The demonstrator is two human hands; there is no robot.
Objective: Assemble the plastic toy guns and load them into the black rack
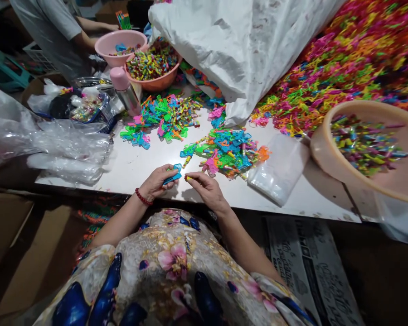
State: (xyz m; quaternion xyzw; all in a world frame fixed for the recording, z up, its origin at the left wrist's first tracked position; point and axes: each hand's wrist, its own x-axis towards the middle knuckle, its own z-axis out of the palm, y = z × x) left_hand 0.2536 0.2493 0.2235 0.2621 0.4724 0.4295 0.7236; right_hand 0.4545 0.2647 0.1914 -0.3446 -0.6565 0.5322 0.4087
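Near the table's front edge, my left hand (158, 180) is closed on a blue plastic piece (174, 174) with a mesh-like flat end. A red bead bracelet (143, 196) circles that wrist. My right hand (206, 189) pinches a small yellow and red piece (188, 178), mostly covered by the fingers, just right of the blue piece and apart from it. Beyond my hands lies a heap of blue, green, pink and orange plastic pieces (229, 147). One small yellow tube (187, 161) rests at the heap's near left side.
A second heap (166, 113) lies farther back, beside a pink-capped bottle (124, 90). Bowls of small parts include an orange one (156, 83) and a peach basin (367, 190). Clear bags (279, 170) lie right, plastic packs (71, 147) left. A co-worker's arm (85, 43) shows behind.
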